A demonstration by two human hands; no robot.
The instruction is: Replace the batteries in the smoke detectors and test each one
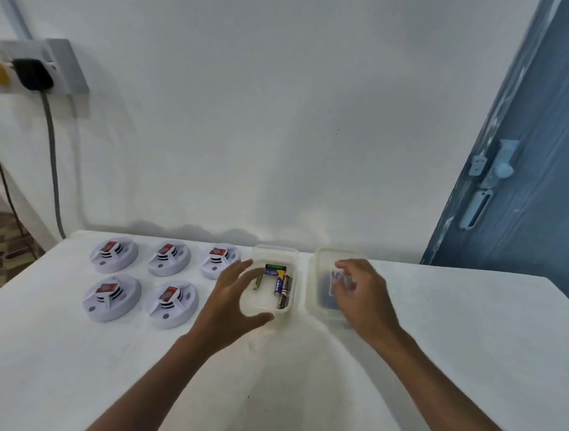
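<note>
Loose batteries (280, 284) are lying in the left clear tub (289, 257), the spread left hand (229, 301) cupping its near side, while the right hand (360, 296) is reaching, fingers blurred, into the right tub (320, 262), five smoke detectors (140, 281) sitting leftward.

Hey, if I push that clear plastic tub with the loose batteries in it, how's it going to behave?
The clear plastic tub looks thin-walled and light, so it would probably slide easily on the smooth white table. The loose cylindrical batteries lie at different angles and would likely roll and rattle inside. The left hand curves around its near side, which should steady it.
</note>
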